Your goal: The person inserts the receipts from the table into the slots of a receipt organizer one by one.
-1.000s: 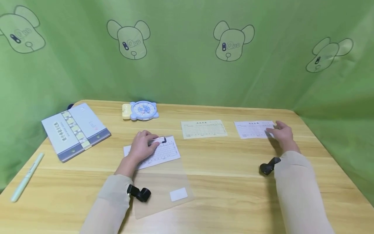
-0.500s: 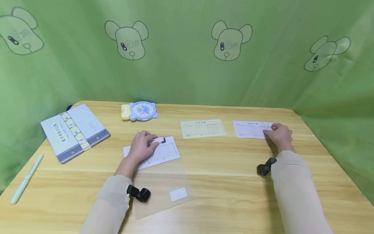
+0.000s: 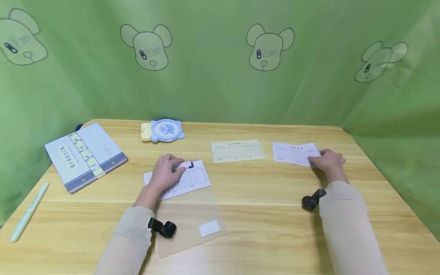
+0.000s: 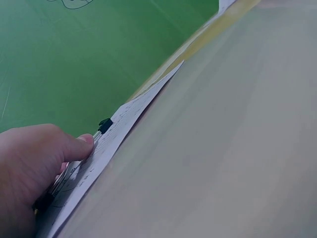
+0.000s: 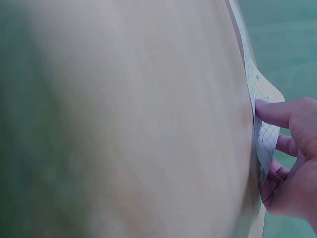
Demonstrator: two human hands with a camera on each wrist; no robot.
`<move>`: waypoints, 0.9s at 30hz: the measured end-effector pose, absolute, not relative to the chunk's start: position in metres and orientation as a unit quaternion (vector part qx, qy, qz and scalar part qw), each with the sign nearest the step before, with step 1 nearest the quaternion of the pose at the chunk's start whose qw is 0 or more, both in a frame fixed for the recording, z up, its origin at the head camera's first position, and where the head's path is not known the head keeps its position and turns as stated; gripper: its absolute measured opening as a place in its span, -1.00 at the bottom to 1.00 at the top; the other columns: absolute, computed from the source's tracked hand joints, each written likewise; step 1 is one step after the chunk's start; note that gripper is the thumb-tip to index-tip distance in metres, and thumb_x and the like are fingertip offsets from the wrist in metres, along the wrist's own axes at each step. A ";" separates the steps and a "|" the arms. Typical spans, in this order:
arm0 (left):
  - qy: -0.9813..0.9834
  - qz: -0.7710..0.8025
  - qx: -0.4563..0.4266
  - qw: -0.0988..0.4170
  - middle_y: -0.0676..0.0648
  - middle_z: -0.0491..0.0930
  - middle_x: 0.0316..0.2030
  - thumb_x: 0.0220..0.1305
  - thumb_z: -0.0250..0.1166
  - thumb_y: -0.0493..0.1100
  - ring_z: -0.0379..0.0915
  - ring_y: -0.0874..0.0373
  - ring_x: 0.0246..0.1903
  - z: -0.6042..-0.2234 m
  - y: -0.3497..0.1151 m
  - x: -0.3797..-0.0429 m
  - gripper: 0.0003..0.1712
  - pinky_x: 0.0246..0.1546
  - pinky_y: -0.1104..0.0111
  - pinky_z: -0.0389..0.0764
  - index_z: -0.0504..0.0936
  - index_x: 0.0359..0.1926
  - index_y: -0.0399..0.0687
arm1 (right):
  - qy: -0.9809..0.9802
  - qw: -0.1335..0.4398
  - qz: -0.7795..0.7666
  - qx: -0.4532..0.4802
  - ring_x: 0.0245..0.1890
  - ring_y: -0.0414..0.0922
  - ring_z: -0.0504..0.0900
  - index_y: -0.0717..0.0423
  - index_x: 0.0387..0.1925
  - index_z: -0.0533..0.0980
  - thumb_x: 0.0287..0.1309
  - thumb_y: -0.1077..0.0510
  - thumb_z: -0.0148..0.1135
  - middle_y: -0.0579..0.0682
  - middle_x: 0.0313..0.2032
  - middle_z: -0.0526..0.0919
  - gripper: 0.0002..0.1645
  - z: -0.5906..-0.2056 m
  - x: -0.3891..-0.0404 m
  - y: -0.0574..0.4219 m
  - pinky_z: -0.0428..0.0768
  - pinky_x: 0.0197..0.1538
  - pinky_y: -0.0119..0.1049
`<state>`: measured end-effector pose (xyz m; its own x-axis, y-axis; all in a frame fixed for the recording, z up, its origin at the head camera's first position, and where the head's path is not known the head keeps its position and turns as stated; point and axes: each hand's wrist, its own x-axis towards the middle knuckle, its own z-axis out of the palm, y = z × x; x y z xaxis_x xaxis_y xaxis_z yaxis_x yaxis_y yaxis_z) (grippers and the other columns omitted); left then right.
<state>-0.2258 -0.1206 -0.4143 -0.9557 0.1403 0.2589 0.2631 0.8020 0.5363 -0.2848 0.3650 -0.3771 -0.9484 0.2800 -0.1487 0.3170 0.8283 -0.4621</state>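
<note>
My left hand (image 3: 164, 172) grips the metal clip (image 3: 185, 164) at the top of a see-through clipboard (image 3: 192, 214), thumb pressed on its near side. Beneath the clip lies a white printed form (image 3: 194, 179), partly covered by the hand. In the left wrist view the clip's black end (image 4: 105, 125) shows beyond the thumb. Over at the right, my right hand (image 3: 329, 163) pinches the right end of a white printed slip (image 3: 292, 152). The right wrist view shows this slip (image 5: 267, 134) bent up between thumb and fingers. A pale yellow slip (image 3: 238, 151) lies flat between the two hands.
A blue toy-like clock (image 3: 167, 130) with a yellow part sits at the back. A blue-grey ring-bound book (image 3: 89, 156) lies at the left, a pale green pen (image 3: 30, 212) below it. Green curtain (image 3: 220, 91) surrounds the wooden table (image 3: 275, 229).
The right hand has closed on the white slip, and the slip's right end has shifted slightly toward me and buckled. My left hand stays on the clip.
</note>
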 end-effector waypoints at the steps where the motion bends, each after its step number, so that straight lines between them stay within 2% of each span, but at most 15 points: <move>1: -0.944 -0.296 -0.106 0.104 -0.12 0.40 -0.24 0.07 0.21 -0.09 0.22 0.01 -0.20 -0.415 -0.121 -0.226 -0.65 -0.19 0.20 0.25 0.56 -0.11 -0.14 | 0.956 0.032 -0.248 0.151 -0.06 0.37 -0.04 0.49 0.04 0.18 -0.03 -0.05 0.12 0.54 -0.10 0.06 -0.22 -0.378 -0.285 0.364 0.12 -0.13 0.12; 8: -0.943 -0.299 -0.104 0.104 -0.13 0.40 -0.24 0.07 0.21 -0.10 0.22 0.01 -0.21 -0.415 -0.122 -0.225 -0.66 -0.21 0.20 0.25 0.56 -0.12 -0.14 | 0.947 -0.007 -0.295 0.130 -0.04 0.35 0.11 0.46 0.11 0.02 -0.02 0.06 0.13 0.53 -0.03 0.07 -0.19 -0.384 -0.283 0.361 0.11 0.00 0.11; 13: -0.943 -0.299 -0.105 0.105 -0.13 0.41 -0.24 0.07 0.21 -0.10 0.22 0.01 -0.21 -0.414 -0.121 -0.224 -0.66 -0.22 0.20 0.25 0.56 -0.12 -0.14 | 0.941 -0.010 -0.308 0.141 0.00 0.34 0.14 0.44 0.14 -0.03 -0.01 0.05 0.15 0.51 0.01 0.14 -0.15 -0.385 -0.280 0.361 0.12 0.03 0.08; 20: -0.942 -0.303 -0.103 0.104 -0.12 0.40 -0.25 0.07 0.21 -0.11 0.22 0.02 -0.23 -0.415 -0.121 -0.224 -0.66 -0.25 0.21 0.26 0.57 -0.12 -0.14 | 0.940 0.000 -0.304 0.153 -0.03 0.27 0.23 0.51 0.09 0.13 0.04 -0.01 0.09 0.44 -0.01 0.24 -0.22 -0.383 -0.276 0.357 0.19 0.00 0.02; 27: -0.942 -0.302 -0.104 0.100 -0.12 0.40 -0.24 0.07 0.21 -0.10 0.22 0.02 -0.22 -0.413 -0.120 -0.224 -0.66 -0.24 0.21 0.26 0.57 -0.12 -0.13 | 0.945 -0.067 -0.297 0.118 -0.07 0.25 0.30 0.49 0.00 0.28 0.05 0.11 0.05 0.42 -0.08 0.35 -0.42 -0.385 -0.273 0.354 0.23 -0.03 0.01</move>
